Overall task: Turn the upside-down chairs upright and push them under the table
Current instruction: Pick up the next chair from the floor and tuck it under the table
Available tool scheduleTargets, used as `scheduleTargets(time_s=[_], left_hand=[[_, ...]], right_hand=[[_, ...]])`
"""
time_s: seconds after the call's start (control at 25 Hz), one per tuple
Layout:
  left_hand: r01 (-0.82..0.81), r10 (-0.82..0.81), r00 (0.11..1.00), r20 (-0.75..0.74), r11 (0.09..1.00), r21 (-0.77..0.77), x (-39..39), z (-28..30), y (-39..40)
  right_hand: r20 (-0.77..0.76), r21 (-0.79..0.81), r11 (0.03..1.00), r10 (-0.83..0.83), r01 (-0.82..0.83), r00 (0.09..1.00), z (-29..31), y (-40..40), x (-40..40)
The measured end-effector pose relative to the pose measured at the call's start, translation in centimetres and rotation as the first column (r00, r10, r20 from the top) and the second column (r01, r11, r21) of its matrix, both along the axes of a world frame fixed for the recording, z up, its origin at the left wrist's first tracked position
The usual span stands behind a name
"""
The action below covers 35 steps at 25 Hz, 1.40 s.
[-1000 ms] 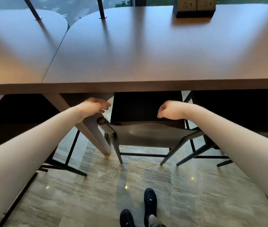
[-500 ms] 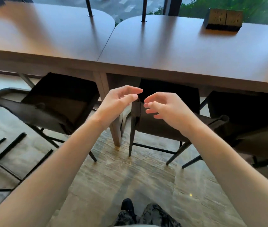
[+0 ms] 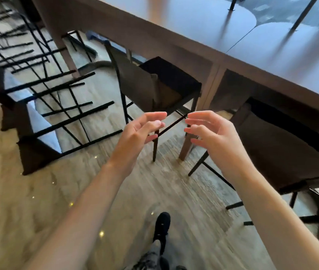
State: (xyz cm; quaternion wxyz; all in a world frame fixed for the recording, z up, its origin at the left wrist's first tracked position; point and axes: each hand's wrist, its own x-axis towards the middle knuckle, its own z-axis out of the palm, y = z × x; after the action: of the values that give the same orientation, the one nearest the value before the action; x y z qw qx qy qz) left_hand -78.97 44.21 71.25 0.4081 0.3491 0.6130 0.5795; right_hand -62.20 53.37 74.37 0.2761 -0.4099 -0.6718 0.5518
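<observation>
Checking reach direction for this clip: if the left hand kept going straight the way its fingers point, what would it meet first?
Probably the upright chair at the table: the left hand points up and right toward its dark frame. Depth is unclear from one view, so it may pass in front.

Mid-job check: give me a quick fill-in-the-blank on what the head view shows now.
1. Both the left hand and the right hand hold ____.
2. The upright chair stands partly under the ____.
3. The overturned chairs lie on the person's ____ side.
4. Their legs are coloured ____.

Missing: nothing; table; left; black
</observation>
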Motion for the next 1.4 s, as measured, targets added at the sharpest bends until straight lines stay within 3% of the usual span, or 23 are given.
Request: scheduleTargets(time_s=[0.4, 0.88, 1.16, 1.4], left_hand=[[-0.337, 0.339, 0.931, 0.134, 0.941, -0.04, -11.7, -0.9, -18.6], [-0.366, 0.372, 0.927, 0.047, 0.924, -0.108, -38.8, 3.2, -36.4], [-0.366, 0.373, 0.926, 0.062, 0.925, -0.103, -53.0, 2.8, -41.1], [-0.412, 0.414, 0.91, 0.026, 0.91, -0.039, -66.0, 2.6, -39.7]], right_hand=[[-0.045, -0.072, 0.945, 0.317, -0.32, 0.947, -0.7, -13.0, -14.5], [-0.161, -0.077, 0.924, 0.358, -0.374, 0.919, -0.6, -29.2, -44.2], [-0.167, -0.071, 0.916, 0.379, -0.394, 0.91, -1.0, -32.5, -59.0], [-0.188, -0.078, 0.935, 0.327, -0.346, 0.926, -2.0, -31.9, -73.1]])
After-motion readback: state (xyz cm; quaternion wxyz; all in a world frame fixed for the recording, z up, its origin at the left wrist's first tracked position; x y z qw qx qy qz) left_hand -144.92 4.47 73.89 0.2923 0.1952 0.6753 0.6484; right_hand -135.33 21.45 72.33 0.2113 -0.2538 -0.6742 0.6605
